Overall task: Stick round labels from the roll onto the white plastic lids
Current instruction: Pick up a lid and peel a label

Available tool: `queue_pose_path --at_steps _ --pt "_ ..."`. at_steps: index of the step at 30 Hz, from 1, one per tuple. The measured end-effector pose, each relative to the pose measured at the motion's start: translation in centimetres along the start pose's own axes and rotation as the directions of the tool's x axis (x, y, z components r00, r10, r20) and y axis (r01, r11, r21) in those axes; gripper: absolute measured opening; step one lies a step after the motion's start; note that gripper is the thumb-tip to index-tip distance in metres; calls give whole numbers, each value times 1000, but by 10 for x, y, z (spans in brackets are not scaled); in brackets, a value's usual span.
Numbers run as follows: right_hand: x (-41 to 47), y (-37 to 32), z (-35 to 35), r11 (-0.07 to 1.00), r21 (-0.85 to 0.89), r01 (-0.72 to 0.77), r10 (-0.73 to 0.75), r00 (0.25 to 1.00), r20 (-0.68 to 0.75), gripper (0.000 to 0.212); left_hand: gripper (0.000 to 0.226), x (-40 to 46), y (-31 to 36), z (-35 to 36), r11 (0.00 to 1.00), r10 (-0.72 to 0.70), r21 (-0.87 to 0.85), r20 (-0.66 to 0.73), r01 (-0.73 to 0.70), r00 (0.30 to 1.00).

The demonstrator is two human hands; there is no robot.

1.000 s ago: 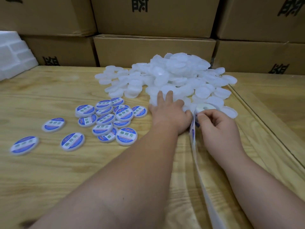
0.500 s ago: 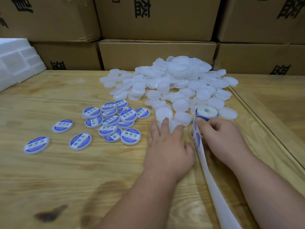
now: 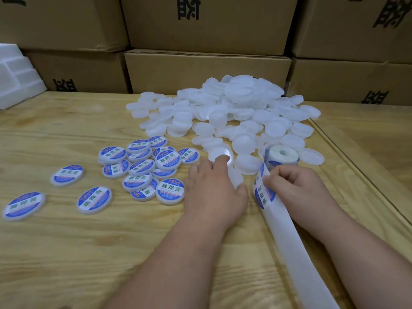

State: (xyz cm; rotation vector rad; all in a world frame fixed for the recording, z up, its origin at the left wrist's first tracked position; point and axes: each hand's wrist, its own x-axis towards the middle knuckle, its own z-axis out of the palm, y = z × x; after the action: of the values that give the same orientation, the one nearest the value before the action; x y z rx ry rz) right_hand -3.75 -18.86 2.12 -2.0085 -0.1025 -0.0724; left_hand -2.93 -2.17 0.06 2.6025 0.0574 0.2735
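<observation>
Left hand flat, fingers straight on a plain white lid at the pile's near edge; right hand pinching the label strip beside the roll; labelled lids left, on the wooden table; closed cardboard boxes behind.

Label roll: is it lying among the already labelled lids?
No. The label roll sits at the white lid pile; labelled lids lie further left.
</observation>
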Motion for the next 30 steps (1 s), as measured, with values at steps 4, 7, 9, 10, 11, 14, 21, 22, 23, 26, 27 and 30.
queue_pose_path --at_steps 4,7,9,10,11,14,21,22,23,26,27,30 --pt "2 0 2 997 75 1 2 1000 -28 33 64 2 3 -1 989 44 -144 -23 -47 999" --pt "2 -3 2 982 186 -37 45 998 -41 32 61 3 3 2 943 75 -324 -16 -76 997" --pt "2 -5 2 976 216 -42 55 997 -58 32 51 4 5 1 914 102 -392 -31 -106 994" --pt "2 -5 2 975 217 -40 54 997 -61 33 43 4 5 0 897 109 -425 -46 -118 993" --pt "3 -5 3 976 216 -36 50 997 -59 34 37 5 5 -1 881 103 -459 -51 -115 993" --pt "6 -3 4 977 213 -33 45 998 -48 31 33 7 6 -4 860 48 -506 -48 -66 998" --pt "6 -4 5 971 233 -52 59 998 -25 28 28 4 11 -2 779 135 -594 -152 -200 979" --pt "6 -4 5 971 235 -52 59 998 -24 31 27 1 14 -3 772 170 -590 -168 -237 971" --pt "7 -3 4 970 236 -53 60 998 -21 35 27 -1 16 -4 747 204 -611 -165 -263 965" --pt "7 -2 2 966 252 -57 63 998 -14 34 23 -5 20 -6 595 255 -781 -41 -190 966" --pt "6 -1 1 963 264 -60 65 998 -11 34 17 -6 20 -7 577 270 -800 -4 -166 963" --pt "7 -1 0 941 329 -79 85 996 -2 32 8 -5 20 -5 605 322 -773 21 -189 947"
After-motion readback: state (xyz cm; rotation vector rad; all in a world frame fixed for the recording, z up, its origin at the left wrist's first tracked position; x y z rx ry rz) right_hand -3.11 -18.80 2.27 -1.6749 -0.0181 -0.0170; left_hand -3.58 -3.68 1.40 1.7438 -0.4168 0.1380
